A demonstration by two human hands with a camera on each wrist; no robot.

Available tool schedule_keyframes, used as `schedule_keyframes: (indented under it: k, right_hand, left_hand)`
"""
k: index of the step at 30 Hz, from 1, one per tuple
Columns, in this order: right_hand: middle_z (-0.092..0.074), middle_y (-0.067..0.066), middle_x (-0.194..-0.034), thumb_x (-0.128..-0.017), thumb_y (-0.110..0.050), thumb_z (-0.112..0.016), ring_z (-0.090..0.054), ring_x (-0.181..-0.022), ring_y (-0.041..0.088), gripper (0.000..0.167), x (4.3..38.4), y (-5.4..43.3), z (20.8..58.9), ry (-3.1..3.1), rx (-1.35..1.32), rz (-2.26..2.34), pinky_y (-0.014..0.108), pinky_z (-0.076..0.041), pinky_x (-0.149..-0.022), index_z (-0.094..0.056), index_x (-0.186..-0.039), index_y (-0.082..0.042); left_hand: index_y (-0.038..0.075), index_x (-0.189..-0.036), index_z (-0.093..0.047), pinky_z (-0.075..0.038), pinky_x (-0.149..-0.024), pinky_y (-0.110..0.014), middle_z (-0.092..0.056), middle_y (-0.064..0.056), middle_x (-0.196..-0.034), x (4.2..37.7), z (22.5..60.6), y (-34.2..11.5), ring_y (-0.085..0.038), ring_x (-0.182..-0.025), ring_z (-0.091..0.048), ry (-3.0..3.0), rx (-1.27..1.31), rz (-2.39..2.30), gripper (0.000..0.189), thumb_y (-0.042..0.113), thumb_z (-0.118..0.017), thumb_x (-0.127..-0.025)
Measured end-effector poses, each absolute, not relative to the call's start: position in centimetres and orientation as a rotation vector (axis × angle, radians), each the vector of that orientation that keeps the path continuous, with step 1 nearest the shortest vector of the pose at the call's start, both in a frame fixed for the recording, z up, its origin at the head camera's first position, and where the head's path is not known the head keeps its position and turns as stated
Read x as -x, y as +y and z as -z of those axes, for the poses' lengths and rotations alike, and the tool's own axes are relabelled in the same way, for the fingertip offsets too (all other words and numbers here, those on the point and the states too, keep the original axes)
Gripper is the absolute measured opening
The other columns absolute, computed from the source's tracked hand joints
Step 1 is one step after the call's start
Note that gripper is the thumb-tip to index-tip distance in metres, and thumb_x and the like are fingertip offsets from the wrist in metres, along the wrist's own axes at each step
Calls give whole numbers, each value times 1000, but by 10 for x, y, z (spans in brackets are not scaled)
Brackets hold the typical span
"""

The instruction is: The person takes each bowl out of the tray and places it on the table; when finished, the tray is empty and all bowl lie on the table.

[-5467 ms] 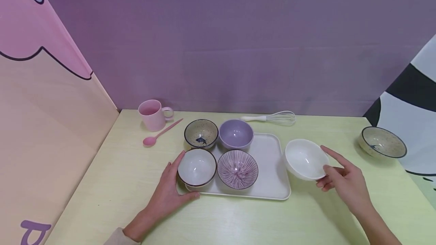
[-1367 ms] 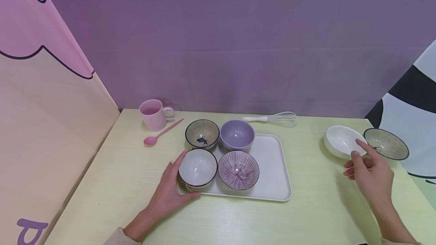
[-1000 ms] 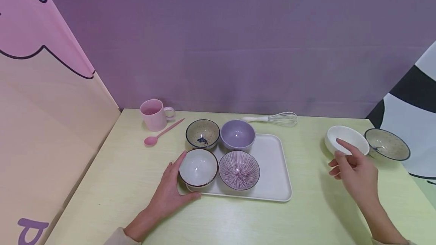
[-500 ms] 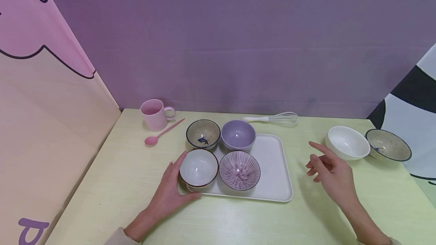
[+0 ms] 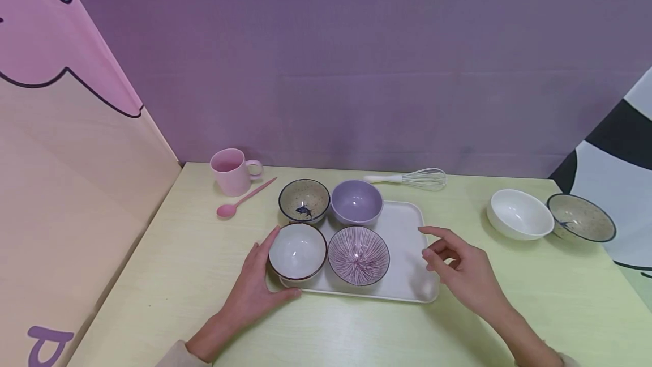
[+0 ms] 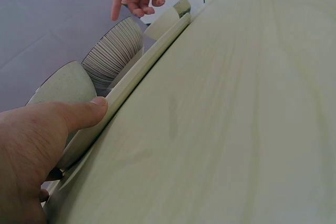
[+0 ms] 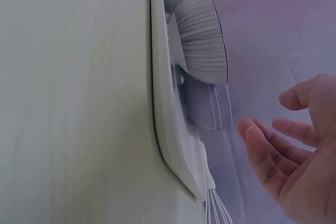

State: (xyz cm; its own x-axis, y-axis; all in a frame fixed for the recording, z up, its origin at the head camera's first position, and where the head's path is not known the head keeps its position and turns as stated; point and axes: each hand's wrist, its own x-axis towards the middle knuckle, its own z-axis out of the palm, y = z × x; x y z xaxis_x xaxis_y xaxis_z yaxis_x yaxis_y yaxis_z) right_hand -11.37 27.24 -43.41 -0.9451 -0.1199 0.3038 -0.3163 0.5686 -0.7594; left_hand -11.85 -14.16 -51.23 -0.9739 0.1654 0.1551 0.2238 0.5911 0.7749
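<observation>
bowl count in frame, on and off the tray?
6. On the white tray: speckled fish bowl, lilac bowl, brown-rimmed white bowl, purple striped bowl. Off it, far right: plain white bowl, speckled bowl.

My left hand (image 5: 254, 290) lies flat and low, palm down, fingers straight, thumb stretched out sideways, forearm running back toward me with a pale cuff at the wrist. My right hand (image 5: 460, 271) hovers raised, holding nothing, index finger extended, the other fingers loosely bent.
</observation>
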Motion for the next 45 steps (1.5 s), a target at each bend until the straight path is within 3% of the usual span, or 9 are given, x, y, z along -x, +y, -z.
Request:
schedule_keyframes:
  k: [13, 27, 33, 45]
  right_hand:
    - [-75, 0, -87, -101, 1, -78, -70, -73, 8, 42, 117, 244, 448, -2588, -636, -1326, 25, -57, -60, -71, -141, -10]
    - [-75, 5, -85, -106, -4, -72, -70, -64, 16, 45, 122, 225, 462, -2628, -606, -1535, 28, -57, -53, -63, -150, -4]
    - [-72, 9, -82, -105, -5, -74, -73, -62, 19, 53, 121, 217, 462, -2657, -497, -1653, 31, -59, -50, -57, -156, -4]
    - [-75, 14, -79, -103, 4, -68, -74, -61, 24, 56, 118, 202, 459, -2632, -104, -1853, 34, -66, -56, -58, -157, -10]
  left_hand:
    - [31, -178, -24, -28, -126, -80, -40, -10, -178, 119, 512, -142, -61, -163, -20, -2730, 363, 1335, 133, 35, -105, -73]
    - [33, -178, -24, -28, -127, -79, -39, -10, -178, 119, 513, -141, -59, -164, -19, -2733, 346, 1356, 133, 33, -106, -73]
    - [34, -178, -24, -29, -125, -81, -39, -11, -178, 118, 512, -141, -60, -164, -19, -2739, 337, 1355, 133, 34, -106, -73]
    - [34, -178, -24, -29, -124, -82, -38, -14, -178, 118, 511, -141, -60, -164, -19, -2752, 325, 1351, 133, 34, -106, -73]
